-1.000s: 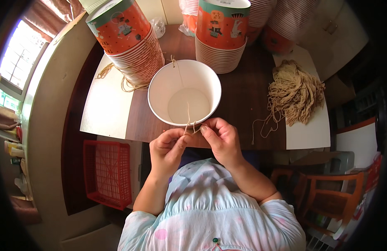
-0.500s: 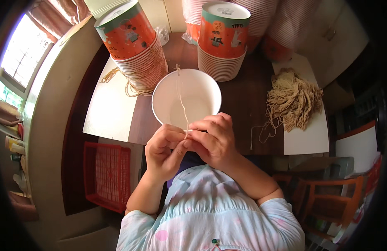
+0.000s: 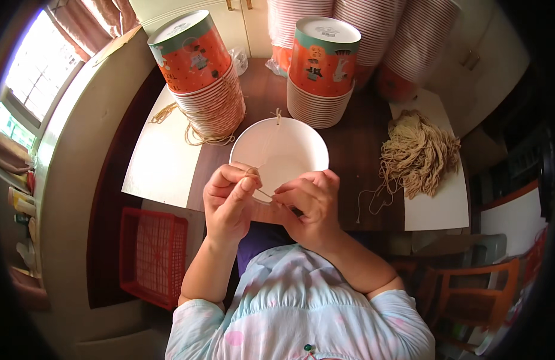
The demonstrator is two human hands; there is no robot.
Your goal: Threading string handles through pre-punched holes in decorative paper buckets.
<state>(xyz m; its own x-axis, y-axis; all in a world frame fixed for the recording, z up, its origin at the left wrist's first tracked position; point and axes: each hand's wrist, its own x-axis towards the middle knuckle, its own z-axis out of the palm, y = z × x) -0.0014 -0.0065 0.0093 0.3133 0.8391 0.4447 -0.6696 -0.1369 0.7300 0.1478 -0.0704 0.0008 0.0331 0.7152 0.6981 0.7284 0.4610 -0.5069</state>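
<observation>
A white paper bucket (image 3: 301, 141) stands on the table in front of me, its open top facing up. A beige cord (image 3: 278, 114) is knotted through its far rim and runs across the opening toward my hands. My left hand (image 3: 229, 195) pinches the cord above the near left rim. My right hand (image 3: 310, 204) has thumb and fingertips pressed together on the cord at the near rim. A short piece of the cord is stretched between the two hands. Whether a hole lies under my right fingertips is hidden.
Stacked orange and green buckets (image 3: 199, 69) with cords stand at the back left. Another bucket stack (image 3: 322, 69) stands behind, with taller stacks (image 3: 367, 36) beyond. A heap of beige cord (image 3: 418, 156) lies at the right. A red plastic basket (image 3: 152, 258) is at lower left.
My hands have moved apart, the left one lifting and drawing the cord leftward. The cord across the opening now runs less straight. The whole view has shifted slightly.
</observation>
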